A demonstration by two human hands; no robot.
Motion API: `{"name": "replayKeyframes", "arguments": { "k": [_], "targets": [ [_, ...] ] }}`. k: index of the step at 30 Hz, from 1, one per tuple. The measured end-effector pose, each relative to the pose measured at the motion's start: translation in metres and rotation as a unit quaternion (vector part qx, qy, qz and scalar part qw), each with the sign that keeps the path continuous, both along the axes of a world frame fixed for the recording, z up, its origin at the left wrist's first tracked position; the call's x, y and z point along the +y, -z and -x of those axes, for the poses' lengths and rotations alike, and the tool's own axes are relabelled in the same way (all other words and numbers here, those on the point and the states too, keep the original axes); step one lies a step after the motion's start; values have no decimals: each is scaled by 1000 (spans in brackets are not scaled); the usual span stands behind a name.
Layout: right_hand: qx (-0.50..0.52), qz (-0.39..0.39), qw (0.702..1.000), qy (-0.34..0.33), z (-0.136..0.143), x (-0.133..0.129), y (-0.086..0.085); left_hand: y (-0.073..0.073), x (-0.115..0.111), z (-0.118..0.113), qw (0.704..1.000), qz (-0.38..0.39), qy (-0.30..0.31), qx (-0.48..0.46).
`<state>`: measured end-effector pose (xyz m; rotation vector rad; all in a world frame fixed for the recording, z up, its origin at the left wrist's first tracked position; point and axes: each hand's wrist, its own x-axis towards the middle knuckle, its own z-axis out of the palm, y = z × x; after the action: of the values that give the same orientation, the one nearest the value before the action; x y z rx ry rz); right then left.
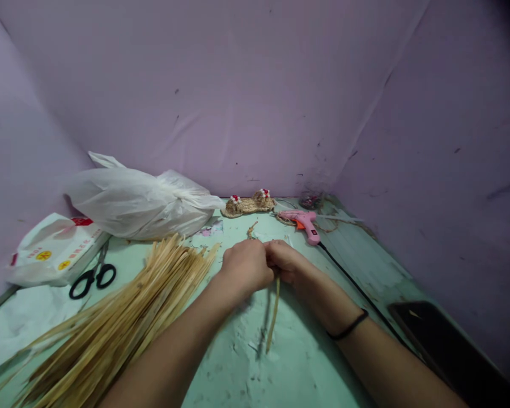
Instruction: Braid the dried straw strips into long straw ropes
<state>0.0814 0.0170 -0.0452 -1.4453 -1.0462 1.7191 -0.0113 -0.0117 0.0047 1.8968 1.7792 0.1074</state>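
My left hand [247,265] and my right hand [284,259] meet over the middle of the pale green table [238,362]. Both are closed on a thin straw strand [273,317], whose loose end hangs down below them toward the table. A short twisted end of straw [251,229] sticks out beyond my left hand. The fingertips are mostly hidden behind the backs of the hands. To the left lies a large bundle of dry straw strips [123,317].
Black-handled scissors [94,279], a white box in plastic [57,249] and a tied white bag [144,198] are at left. Woven straw pieces with red and white beads [249,205] sit at the back. A pink glue gun [304,221] and dark tray-like object [446,345] are at right.
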Motion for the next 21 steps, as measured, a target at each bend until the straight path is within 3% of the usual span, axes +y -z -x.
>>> {"name": "replayKeyframes", "arguments": {
  "k": [3, 7, 11, 14, 18, 21],
  "targets": [
    [17, 6, 1000, -17, -3, 1, -7, -3, 13, 14, 997, 35, -22, -65],
    [22, 4, 999, -42, -8, 3, -14, 2, 29, 28, 958, 63, -159, -229],
    [35, 8, 995, -92, -11, 4, -11, 19, 35, 29, 875, 245, -141, -393],
    [15, -9, 993, -119, -15, 6, -7, 29, 38, 31, 843, 292, -134, -432],
    [-101, -92, 978, -159, -19, 9, -4, 33, 39, 32, 877, 266, -139, -376],
    [-252, -204, 930, -174, -17, 7, -4, 32, 37, 27, 921, 224, -155, -280]
  ]
}}
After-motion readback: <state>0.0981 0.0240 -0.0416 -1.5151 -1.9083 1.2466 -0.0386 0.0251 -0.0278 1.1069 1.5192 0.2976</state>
